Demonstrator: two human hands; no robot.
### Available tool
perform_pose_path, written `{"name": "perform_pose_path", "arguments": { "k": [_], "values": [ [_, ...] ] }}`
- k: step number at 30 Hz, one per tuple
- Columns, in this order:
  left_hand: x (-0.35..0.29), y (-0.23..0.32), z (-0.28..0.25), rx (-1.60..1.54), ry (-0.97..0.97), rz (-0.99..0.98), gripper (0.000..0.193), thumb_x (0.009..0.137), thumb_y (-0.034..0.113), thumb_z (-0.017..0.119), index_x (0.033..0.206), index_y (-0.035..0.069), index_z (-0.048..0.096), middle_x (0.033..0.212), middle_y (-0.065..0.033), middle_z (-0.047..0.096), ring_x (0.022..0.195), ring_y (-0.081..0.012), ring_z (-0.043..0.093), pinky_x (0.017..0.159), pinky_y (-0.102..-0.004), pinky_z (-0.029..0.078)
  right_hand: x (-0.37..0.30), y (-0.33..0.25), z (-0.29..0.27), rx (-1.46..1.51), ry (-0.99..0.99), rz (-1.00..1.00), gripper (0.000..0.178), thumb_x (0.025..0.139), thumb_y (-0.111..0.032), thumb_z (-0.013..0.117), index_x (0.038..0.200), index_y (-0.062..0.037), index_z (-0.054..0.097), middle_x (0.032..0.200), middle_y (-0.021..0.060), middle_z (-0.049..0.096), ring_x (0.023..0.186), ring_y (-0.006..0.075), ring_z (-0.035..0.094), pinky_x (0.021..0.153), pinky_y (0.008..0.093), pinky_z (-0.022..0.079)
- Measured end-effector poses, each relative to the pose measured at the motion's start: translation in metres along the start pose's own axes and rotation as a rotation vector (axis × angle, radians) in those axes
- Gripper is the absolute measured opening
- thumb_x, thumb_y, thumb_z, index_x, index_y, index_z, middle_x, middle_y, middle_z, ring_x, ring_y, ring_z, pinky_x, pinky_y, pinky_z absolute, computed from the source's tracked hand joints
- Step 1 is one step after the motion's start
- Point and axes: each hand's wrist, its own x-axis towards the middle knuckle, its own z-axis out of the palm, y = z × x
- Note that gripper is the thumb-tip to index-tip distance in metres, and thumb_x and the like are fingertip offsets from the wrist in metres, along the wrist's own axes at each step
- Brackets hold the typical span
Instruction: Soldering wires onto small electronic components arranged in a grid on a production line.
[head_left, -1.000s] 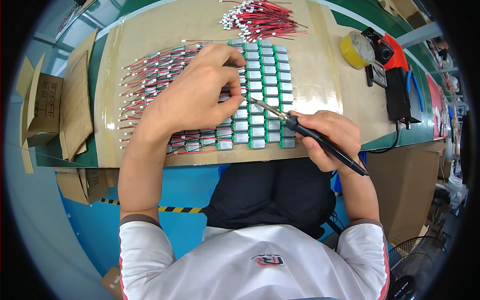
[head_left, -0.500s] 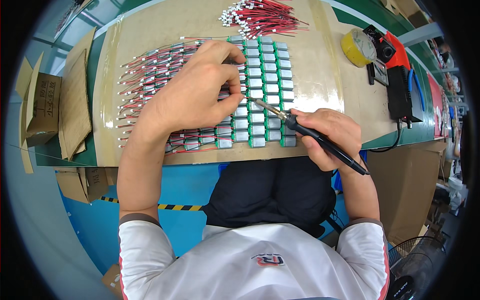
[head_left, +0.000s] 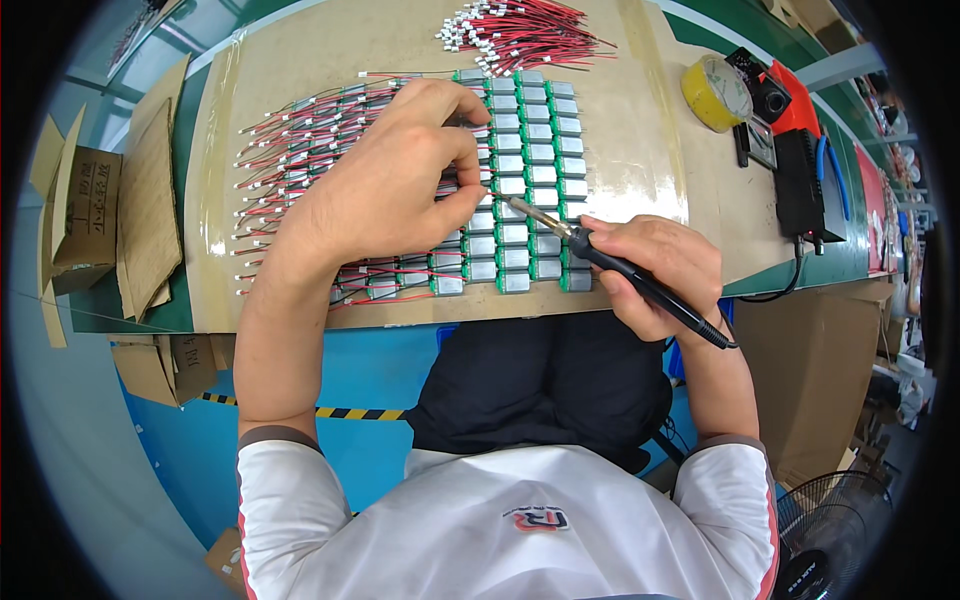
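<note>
Rows of small silver battery cells (head_left: 513, 234) with green circuit boards at their ends lie on a cardboard sheet. My right hand (head_left: 670, 265) grips a soldering iron (head_left: 640, 284) like a pen, its tip at a green board in the middle columns. Right beside that tip, the thumb and forefinger of my left hand (head_left: 400, 185) are pinched on a thin wire, of which only a bit shows. Red and black wires with white connectors (head_left: 290, 165) run from the cells on the left, partly hidden beneath my left hand.
A heap of red and black connector leads (head_left: 530, 35) lies at the far side. To the right are a yellow tape roll (head_left: 717, 95), a black box (head_left: 800, 185) with a cable, and a red-orange holder (head_left: 795, 100). Cardboard boxes (head_left: 90, 205) stand at the left.
Almost nothing differs. The left hand's pinch and the soldering iron's tip stay at nearly the same spot.
</note>
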Motion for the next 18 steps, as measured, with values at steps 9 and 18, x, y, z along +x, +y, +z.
{"name": "perform_pose_path", "arguments": {
  "k": [9, 18],
  "values": [
    [-0.0001, 0.0017, -0.0003, 0.001, -0.001, -0.003, 0.011, 0.079, 0.006, 0.077, 0.08, -0.001, 0.069, 0.132, -0.0185, 0.061, 0.127, -0.0376, 0.056, 0.11, -0.0439, 0.046, 0.0003, -0.0014, -0.0003, -0.011, 0.001, -0.002, 0.024, 0.089, -0.002, 0.071, 0.11, 0.0089, 0.072, 0.081, 0.0165, 0.074, 0.073, 0.0305, 0.076, 0.078, 0.0427, 0.066],
    [0.0005, 0.0017, -0.0004, 0.005, -0.008, -0.012, 0.012, 0.08, 0.007, 0.077, 0.08, -0.001, 0.069, 0.133, -0.0182, 0.061, 0.128, -0.0376, 0.055, 0.11, -0.0441, 0.046, 0.0, -0.0009, -0.0007, -0.018, 0.0, -0.005, 0.025, 0.089, -0.002, 0.072, 0.111, 0.0088, 0.072, 0.082, 0.0166, 0.074, 0.074, 0.031, 0.077, 0.076, 0.0423, 0.066]
  ]
}}
